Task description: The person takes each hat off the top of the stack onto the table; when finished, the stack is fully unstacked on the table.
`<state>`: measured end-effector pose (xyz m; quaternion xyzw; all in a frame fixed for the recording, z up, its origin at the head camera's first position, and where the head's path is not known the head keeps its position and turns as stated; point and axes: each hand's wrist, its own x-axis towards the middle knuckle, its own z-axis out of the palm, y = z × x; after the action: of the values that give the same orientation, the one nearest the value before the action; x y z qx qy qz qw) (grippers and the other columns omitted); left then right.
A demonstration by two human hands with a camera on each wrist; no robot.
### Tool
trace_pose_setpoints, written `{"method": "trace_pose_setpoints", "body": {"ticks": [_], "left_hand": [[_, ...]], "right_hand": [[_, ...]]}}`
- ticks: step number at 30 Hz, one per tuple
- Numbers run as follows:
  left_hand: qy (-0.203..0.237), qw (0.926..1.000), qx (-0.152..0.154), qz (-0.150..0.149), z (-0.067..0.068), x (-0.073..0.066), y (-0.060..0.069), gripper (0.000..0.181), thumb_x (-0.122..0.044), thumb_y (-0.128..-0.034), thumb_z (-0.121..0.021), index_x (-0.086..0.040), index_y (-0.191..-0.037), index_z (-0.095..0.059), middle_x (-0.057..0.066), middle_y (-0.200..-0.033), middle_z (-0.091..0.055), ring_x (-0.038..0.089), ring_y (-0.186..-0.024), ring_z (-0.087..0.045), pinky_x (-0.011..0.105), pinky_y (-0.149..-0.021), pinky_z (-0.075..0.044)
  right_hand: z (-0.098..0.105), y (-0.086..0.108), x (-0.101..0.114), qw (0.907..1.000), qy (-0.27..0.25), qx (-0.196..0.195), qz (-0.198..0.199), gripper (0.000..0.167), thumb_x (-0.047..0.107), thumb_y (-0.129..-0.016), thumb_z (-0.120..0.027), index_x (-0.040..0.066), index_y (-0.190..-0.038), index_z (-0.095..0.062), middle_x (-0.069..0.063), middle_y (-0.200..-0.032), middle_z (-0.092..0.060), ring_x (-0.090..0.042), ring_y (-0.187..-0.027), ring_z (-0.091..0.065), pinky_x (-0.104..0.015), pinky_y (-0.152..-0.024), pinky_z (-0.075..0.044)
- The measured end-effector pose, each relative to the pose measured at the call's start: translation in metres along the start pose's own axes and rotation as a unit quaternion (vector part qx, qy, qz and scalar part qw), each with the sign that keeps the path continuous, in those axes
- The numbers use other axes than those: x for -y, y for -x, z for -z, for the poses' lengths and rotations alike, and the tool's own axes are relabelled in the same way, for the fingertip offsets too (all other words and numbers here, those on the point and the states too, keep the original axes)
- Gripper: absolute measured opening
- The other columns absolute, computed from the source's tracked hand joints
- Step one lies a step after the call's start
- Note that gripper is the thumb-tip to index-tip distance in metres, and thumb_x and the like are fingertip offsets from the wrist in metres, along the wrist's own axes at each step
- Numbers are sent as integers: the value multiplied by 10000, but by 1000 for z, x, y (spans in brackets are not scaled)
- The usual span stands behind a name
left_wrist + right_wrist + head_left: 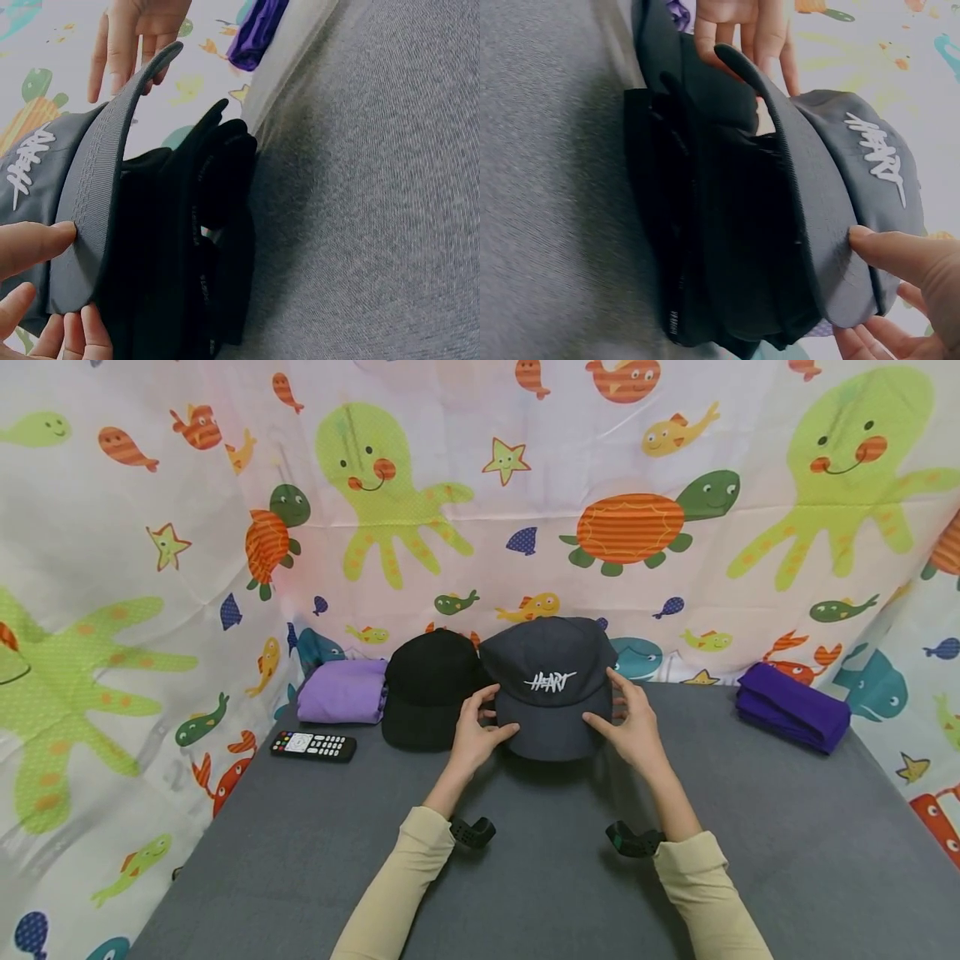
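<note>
A dark grey-blue cap [553, 727] with white lettering is held between both hands, its brim toward the wearer of the head camera. The left hand [476, 731] pinches the brim's left side, thumb [64, 238] on top and fingers beneath. On the other side the right hand [632, 720] grips the brim likewise, its thumb [870, 238] on the upper face. In both wrist views, dark caps [161, 247] show below the held brim; how many is unclear. A black cap [431, 685] lies just left of the lettered one in the head view.
Folded lilac cloth [342, 692] sits at the back left of the grey table [540, 877], with a black remote [313, 746] in front of it. Folded dark purple cloth [793, 707] lies at the back right. A sea-animal print curtain [480, 568] rises behind and at the sides.
</note>
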<state>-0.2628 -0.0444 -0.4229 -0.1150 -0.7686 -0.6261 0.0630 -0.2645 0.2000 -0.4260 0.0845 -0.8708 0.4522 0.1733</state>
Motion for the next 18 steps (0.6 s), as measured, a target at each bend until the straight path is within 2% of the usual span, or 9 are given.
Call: {"method": "trace_pose_setpoints", "body": {"ticks": [7, 12, 18], "left_hand": [[-281, 9996, 74, 5, -3, -9, 4, 684, 6, -765, -728, -37, -1371, -413, 263, -1269, -398, 434, -1021, -492, 459, -792, -501], [-304, 9993, 214, -2, -5, -17, 6, 735, -13, -769, -730, -54, -1408, -367, 250, -1240, -399, 417, -986, -494, 417, -754, -510], [-420, 9984, 343, -132, -11, 12, -2, 787, -128, -752, -773, -177, -1422, -364, 184, -1220, -417, 359, -932, -518, 293, -678, -502]], "right_hand": [[14, 2, 7, 9988, 345, 300, -162, 798, 135, -802, -731, 88, -1459, -281, -269, -1275, -387, -406, -1006, -499, -519, -863, -459], [28, 3, 8, 9971, 485, 515, -273, 857, 180, -798, -740, 95, -1479, -226, -265, -1273, -380, -382, -1000, -501, -498, -833, -472], [40, 8, 4, 9952, 527, 758, -328, 894, 212, -789, -749, 108, -1487, -201, -241, -1243, -375, -338, -962, -501, -468, -798, -473]]}}
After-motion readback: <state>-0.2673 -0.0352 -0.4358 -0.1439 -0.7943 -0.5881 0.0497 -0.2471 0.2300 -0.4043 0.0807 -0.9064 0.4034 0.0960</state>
